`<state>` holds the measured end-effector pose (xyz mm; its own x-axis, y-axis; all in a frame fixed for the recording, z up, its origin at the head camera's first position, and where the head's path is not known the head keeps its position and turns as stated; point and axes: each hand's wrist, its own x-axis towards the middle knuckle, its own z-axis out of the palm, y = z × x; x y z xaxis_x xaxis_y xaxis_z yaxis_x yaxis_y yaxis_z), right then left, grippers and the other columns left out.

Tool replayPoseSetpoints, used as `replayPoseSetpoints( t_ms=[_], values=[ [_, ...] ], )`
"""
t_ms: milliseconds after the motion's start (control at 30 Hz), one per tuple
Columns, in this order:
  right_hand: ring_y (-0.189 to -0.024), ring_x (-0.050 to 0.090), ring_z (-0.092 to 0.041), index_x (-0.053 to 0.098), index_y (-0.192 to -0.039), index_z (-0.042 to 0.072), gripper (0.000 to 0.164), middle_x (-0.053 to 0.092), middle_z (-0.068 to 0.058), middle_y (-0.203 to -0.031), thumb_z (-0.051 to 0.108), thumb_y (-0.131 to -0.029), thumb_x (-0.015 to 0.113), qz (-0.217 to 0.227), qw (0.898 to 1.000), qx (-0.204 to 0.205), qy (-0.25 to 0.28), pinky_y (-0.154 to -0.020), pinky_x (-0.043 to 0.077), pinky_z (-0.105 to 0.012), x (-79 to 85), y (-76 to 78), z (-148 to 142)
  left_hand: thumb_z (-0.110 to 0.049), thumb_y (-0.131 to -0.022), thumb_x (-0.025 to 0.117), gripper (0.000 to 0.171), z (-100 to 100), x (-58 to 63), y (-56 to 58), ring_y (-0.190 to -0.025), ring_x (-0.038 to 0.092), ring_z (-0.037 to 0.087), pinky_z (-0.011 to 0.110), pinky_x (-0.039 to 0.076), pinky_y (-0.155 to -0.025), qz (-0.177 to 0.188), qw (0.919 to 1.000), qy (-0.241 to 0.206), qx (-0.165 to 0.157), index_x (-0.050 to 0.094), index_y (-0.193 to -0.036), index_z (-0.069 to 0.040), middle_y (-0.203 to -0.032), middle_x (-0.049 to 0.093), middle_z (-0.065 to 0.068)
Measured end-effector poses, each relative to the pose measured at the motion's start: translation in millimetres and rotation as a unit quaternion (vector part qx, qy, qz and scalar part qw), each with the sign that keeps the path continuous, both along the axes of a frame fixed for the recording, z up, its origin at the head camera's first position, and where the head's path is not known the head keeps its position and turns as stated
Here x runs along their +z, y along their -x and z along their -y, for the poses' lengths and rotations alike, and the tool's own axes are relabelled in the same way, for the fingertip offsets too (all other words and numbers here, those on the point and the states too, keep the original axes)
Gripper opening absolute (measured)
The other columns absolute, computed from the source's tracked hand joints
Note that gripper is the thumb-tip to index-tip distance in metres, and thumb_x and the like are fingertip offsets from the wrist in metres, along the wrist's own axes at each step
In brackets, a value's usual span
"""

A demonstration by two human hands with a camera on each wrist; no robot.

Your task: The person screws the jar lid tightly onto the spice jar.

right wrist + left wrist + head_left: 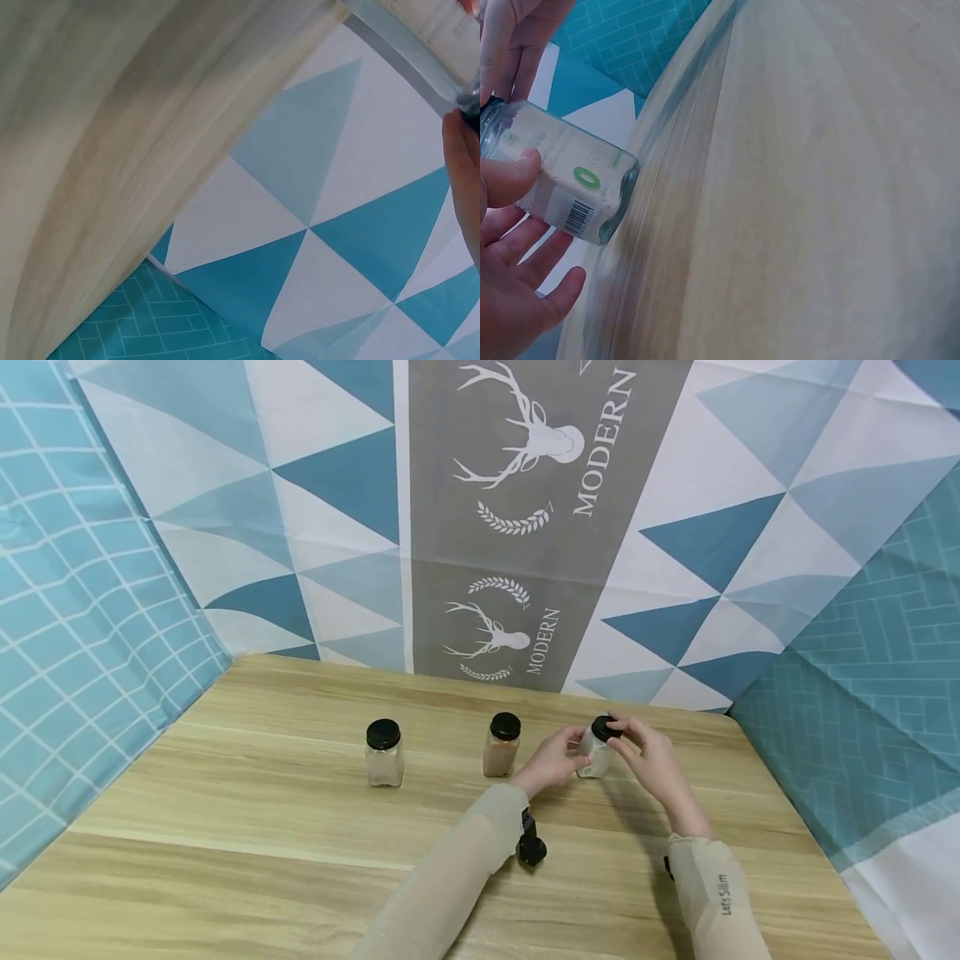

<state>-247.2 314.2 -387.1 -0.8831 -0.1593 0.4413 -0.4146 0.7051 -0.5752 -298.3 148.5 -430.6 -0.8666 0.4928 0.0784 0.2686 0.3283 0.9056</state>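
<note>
A square glass jar (595,757) with pale powder and a black lid (603,727) is at the right of the table in the head view. My left hand (553,762) holds its body from the left side, thumb against the glass. At the lid, my right hand (651,760) grips with fingers and thumb. In the left wrist view the jar (574,176) shows a green mark and a barcode on its side. The right wrist view catches only part of my right hand (466,180) at the edge.
Two more black-lidded jars stand to the left on the wooden table (262,827): one with brownish contents (501,752), one with paler contents (385,764). A patterned cloth backdrop (337,510) rises behind the table, with blue tile-pattern cloths at both sides.
</note>
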Motion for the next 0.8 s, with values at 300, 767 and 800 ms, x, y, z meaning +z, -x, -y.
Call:
replayPoseSetpoints(
  t_ms=[300, 767, 800],
  values=[
    [-0.105, 0.057, -0.034, 0.062, -0.115, 0.005, 0.027, 0.053, -0.017, -0.127, 0.003, -0.088, 0.056, -0.026, 0.999, -0.007, -0.034, -0.083, 0.049, -0.047, 2.4, -2.7, -1.1, -0.016, -0.088, 0.060, 0.047, 0.7, 0.6, -0.8, -0.116, 0.051, 0.019, 0.030, 0.044, -0.094, -0.011, 0.9999, 0.003, -0.005, 0.043, -0.132, -0.010, -0.126, 0.052, 0.005],
    [-0.089, 0.057, -0.026, 0.066, -0.107, 0.005, 0.025, 0.055, -0.015, -0.108, -0.002, -0.084, 0.060, -0.058, 0.997, -0.036, -0.046, -0.074, 0.050, -0.036, 1.7, -1.6, -2.1, -0.015, -0.088, 0.060, 0.048, 2.0, 0.6, -0.2, -0.116, 0.051, 0.020, 0.029, 0.044, -0.093, -0.018, 0.9997, -0.003, -0.014, 0.043, -0.132, -0.008, -0.126, 0.053, 0.006],
    [-0.094, 0.057, -0.029, 0.066, -0.106, 0.004, 0.024, 0.054, -0.016, -0.112, -0.003, -0.084, 0.060, -0.062, 0.997, -0.027, -0.043, -0.077, 0.051, -0.039, 1.5, -1.0, -2.5, -0.015, -0.088, 0.060, 0.048, 1.9, 0.3, 0.0, -0.116, 0.051, 0.020, 0.029, 0.044, -0.093, -0.019, 0.9997, -0.003, -0.014, 0.043, -0.132, -0.008, -0.126, 0.053, 0.006]
  ],
)
